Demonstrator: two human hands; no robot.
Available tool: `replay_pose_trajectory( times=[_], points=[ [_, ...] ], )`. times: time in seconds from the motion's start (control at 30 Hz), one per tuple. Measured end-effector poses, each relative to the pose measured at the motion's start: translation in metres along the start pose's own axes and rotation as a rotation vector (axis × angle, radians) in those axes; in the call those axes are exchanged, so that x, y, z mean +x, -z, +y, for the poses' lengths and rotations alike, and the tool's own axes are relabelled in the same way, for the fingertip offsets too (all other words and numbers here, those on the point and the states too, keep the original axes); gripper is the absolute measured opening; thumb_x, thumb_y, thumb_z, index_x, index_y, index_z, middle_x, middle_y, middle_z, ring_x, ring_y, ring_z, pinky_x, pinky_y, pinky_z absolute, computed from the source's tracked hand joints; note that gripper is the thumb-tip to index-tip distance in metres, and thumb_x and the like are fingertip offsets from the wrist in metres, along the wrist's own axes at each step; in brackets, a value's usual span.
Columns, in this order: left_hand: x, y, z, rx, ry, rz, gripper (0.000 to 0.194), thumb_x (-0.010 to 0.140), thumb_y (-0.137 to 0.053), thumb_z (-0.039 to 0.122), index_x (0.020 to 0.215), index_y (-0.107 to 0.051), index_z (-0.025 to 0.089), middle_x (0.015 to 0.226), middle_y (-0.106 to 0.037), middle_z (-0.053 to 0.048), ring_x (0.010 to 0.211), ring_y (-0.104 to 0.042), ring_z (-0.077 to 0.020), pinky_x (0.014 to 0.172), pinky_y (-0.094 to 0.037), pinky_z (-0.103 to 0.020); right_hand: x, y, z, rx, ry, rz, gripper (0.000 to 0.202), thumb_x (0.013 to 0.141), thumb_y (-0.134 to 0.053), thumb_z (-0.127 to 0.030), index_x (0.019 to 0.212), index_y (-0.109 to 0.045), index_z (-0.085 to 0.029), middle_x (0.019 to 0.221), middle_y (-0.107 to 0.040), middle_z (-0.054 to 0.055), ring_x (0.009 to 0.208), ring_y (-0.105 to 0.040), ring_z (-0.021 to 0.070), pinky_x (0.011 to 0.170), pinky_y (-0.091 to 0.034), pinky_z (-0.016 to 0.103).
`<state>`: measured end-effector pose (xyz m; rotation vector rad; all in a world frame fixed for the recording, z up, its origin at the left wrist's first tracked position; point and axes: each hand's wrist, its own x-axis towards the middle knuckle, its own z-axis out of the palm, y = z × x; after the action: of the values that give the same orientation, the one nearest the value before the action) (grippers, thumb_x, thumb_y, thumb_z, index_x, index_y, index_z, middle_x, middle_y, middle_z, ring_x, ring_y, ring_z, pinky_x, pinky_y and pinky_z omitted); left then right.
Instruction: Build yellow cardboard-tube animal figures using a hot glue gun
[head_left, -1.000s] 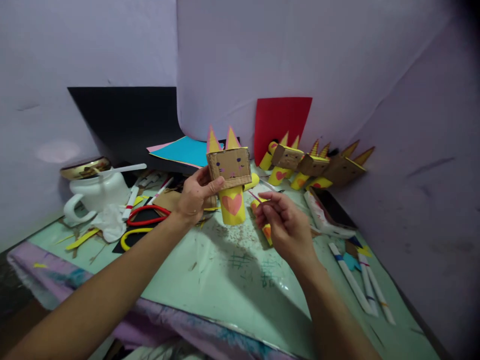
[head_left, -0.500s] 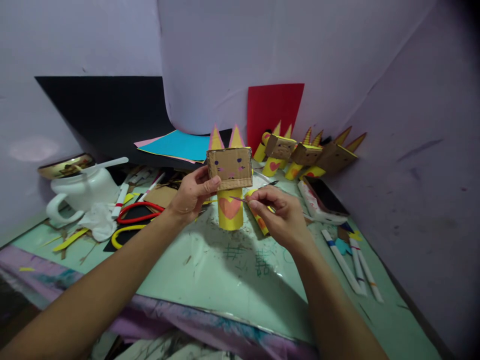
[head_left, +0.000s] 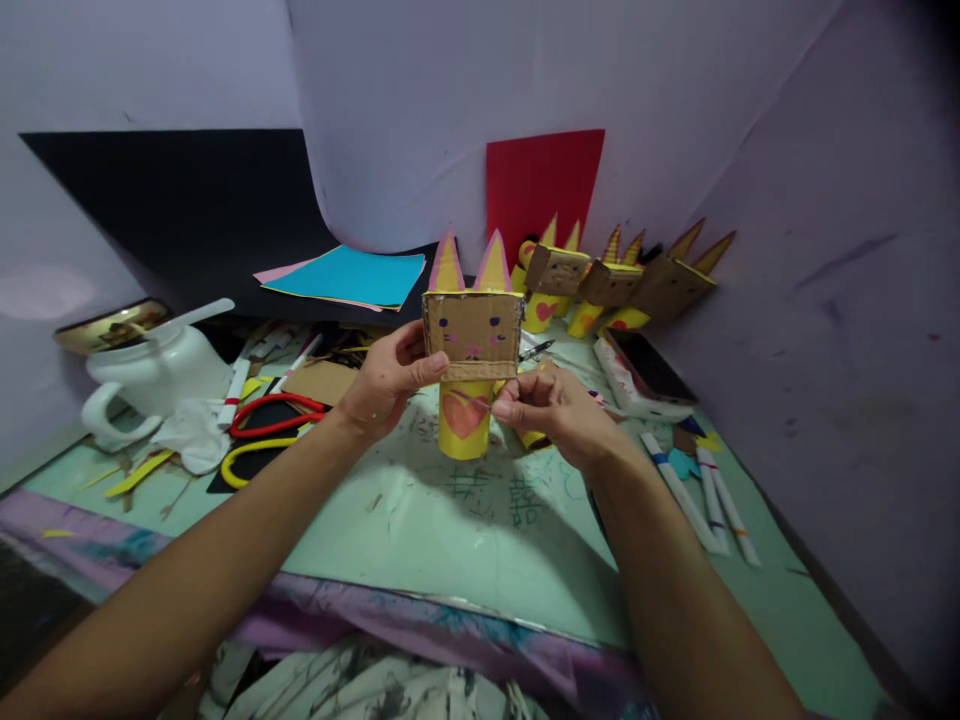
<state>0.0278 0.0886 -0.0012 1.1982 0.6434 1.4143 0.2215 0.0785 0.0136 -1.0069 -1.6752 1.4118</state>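
One white pot sits far left; on to the left hand, its grip closed around the cardboard-headed figure, upright mid-table; now the right hand pinches a thin purple strip at the figure's heart; three markers lie farther right.

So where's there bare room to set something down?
Mainly the green tabletop between the forearms, from the scribbles forward to the front edge. A smaller patch lies in front of the right-hand markers. The left, around the white jug and crumpled wad, and the back right, by the cardboard figures, are crowded.
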Motion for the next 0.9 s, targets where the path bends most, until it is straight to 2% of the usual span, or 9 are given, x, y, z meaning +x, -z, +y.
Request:
replay_pose_trajectory(
  times=[0.13,0.33,0.43,0.6,0.7,0.9],
  points=[
    [-0.002,-0.003,0.002,-0.004,0.032,0.002,0.052,0.055,-0.082,0.038,0.099,-0.066,0.016,0.104,-0.069,-0.013,0.113,-0.057,-0.0359,0.091,-0.049,-0.045,0.003,-0.003,0.003,0.001,0.099,0.086,0.028,0.062,-0.069,-0.038,0.056,-0.049,-0.019,0.051,-0.041,-0.007,0.048,-0.031,0.0066,0.046,-0.021,0.023],
    [-0.004,-0.005,0.007,-0.019,0.066,0.018,0.049,0.058,-0.077,0.038,0.100,-0.065,0.015,0.103,-0.069,-0.012,0.106,-0.062,-0.0339,0.086,-0.051,-0.044,0.007,-0.010,0.007,-0.057,0.166,0.234,0.024,0.066,-0.066,-0.037,0.059,-0.050,-0.019,0.051,-0.039,-0.007,0.049,-0.031,0.0071,0.045,-0.024,0.022],
    [-0.003,-0.005,0.007,-0.024,0.060,0.031,0.048,0.057,-0.078,0.038,0.098,-0.066,0.015,0.103,-0.069,-0.012,0.104,-0.063,-0.0339,0.086,-0.051,-0.045,0.007,-0.017,0.009,-0.113,0.227,0.354,0.023,0.070,-0.063,-0.037,0.061,-0.052,-0.019,0.050,-0.039,-0.007,0.047,-0.031,0.0073,0.044,-0.024,0.022],
    [-0.003,-0.003,0.006,-0.061,0.051,0.031,0.044,0.057,-0.079,0.039,0.095,-0.068,0.019,0.102,-0.070,-0.010,0.103,-0.063,-0.0336,0.085,-0.052,-0.044,0.008,-0.033,0.018,-0.266,0.429,0.614,0.019,0.077,-0.059,-0.032,0.063,-0.053,-0.020,0.053,-0.042,-0.006,0.049,-0.037,0.0092,0.048,-0.029,0.023],
    [-0.004,-0.004,0.006,-0.058,0.039,0.028,0.042,0.058,-0.079,0.039,0.093,-0.068,0.021,0.102,-0.071,-0.010,0.103,-0.063,-0.0344,0.084,-0.052,-0.044,0.007,-0.039,0.024,-0.369,0.516,0.724,0.020,0.079,-0.060,-0.031,0.064,-0.053,-0.020,0.055,-0.043,-0.006,0.052,-0.040,0.0103,0.051,-0.031,0.025],
    [-0.005,-0.004,0.005,-0.087,0.042,0.047,0.042,0.057,-0.081,0.035,0.093,-0.068,0.019,0.101,-0.071,-0.009,0.104,-0.062,-0.0334,0.085,-0.052,-0.043,0.005,-0.043,0.026,-0.415,0.563,0.790,0.021,0.081,-0.061,-0.029,0.063,-0.054,-0.020,0.056,-0.045,-0.005,0.053,-0.043,0.0114,0.055,-0.033,0.027]
  ],
)
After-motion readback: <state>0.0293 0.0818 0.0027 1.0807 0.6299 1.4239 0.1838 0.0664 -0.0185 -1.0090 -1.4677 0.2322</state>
